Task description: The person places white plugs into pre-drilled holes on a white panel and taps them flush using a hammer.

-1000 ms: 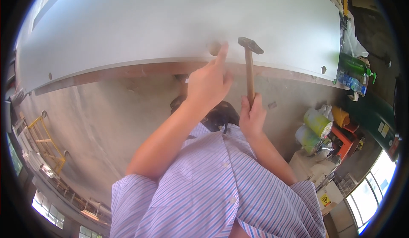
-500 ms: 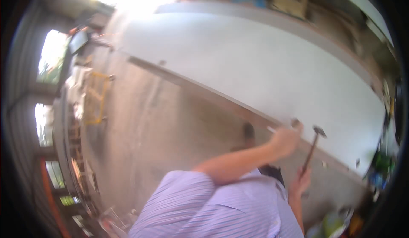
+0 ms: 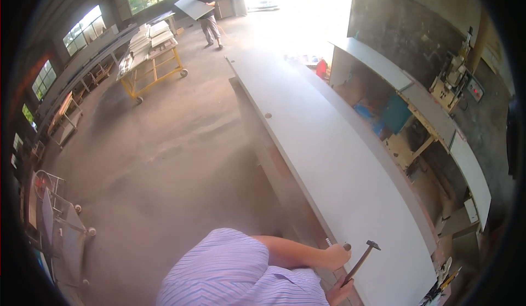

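Observation:
My left hand (image 3: 335, 257) is closed at the near long edge of a large white panel (image 3: 334, 158). A small white ridged piece (image 3: 329, 242) sticks out of its fingers; most of it is hidden. A round brown spot (image 3: 347, 247) shows at the fingertips; I cannot tell whether it is a hole in the panel or something held. Just below, my right hand (image 3: 339, 293) is closed around the wooden handle of a hammer (image 3: 359, 262). The hammer's dark head is raised over the panel, up and right of my left hand.
Two round marks or holes, one nearer (image 3: 268, 115), lie along the panel's left edge. Far off, a person (image 3: 206, 16) carries a white board. A yellow-framed trolley (image 3: 155, 68) holds stacked boards. Benches (image 3: 427, 106) stand at right, a wheeled metal cart (image 3: 68, 224) at lower left.
My view has swung, bringing the person and trolley into sight, and the picture is sharper. Both hands stay close together by the panel edge, the hammer still in my right hand.

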`<control>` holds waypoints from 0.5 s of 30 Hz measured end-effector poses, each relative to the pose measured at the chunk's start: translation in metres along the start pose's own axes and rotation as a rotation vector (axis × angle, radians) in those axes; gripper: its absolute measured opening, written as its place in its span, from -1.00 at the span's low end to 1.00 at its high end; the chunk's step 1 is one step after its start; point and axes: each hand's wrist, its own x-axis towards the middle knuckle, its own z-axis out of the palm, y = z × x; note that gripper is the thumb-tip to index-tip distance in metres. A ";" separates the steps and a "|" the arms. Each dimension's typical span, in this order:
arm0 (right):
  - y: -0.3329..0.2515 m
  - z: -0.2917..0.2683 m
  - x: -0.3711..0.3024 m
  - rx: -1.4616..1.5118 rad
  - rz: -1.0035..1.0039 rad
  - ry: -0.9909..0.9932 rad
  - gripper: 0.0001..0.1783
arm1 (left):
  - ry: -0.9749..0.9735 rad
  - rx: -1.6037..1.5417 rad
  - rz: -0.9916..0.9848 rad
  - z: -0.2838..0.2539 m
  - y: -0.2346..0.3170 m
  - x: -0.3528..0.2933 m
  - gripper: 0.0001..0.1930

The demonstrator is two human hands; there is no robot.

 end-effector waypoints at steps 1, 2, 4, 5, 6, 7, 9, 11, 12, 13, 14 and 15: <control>0.005 0.003 0.006 0.047 0.006 -0.051 -0.52 | -0.030 -0.005 -0.030 0.001 -0.001 0.003 -0.55; 0.011 0.005 0.009 0.044 -0.010 -0.047 -0.52 | -0.014 -0.006 -0.032 -0.004 0.001 0.002 -0.55; 0.021 0.010 0.016 -0.005 0.008 -0.080 -0.55 | -0.069 -0.019 -0.026 -0.017 0.009 -0.002 -0.50; 0.020 0.010 0.019 -0.009 -0.003 -0.080 -0.55 | -0.059 -0.022 -0.030 -0.023 0.011 -0.007 -0.50; 0.019 0.010 0.023 0.035 -0.013 -0.044 -0.58 | -0.030 -0.038 -0.042 -0.028 0.013 -0.012 -0.47; 0.016 0.011 0.026 0.078 -0.022 -0.007 -0.60 | -0.002 -0.054 -0.052 -0.030 0.014 -0.015 -0.45; 0.008 0.010 0.034 0.163 -0.035 0.071 -0.62 | -0.007 -0.014 -0.009 -0.019 0.007 -0.010 -0.36; -0.002 0.003 0.038 0.203 -0.043 0.112 -0.62 | -0.015 0.027 0.035 -0.018 0.007 -0.009 -0.26; -0.008 -0.005 0.038 0.239 0.034 0.019 -0.60 | -0.033 0.012 0.026 -0.023 0.008 -0.011 -0.36; -0.011 -0.010 0.038 0.275 0.112 -0.074 -0.58 | -0.053 -0.003 0.018 -0.025 0.010 -0.012 -0.45; -0.010 -0.010 0.039 0.273 0.109 -0.074 -0.58 | -0.050 -0.005 0.018 -0.025 0.010 -0.012 -0.45; -0.007 -0.008 0.040 0.268 0.111 -0.103 -0.58 | -0.065 -0.013 0.024 -0.024 0.010 -0.011 -0.48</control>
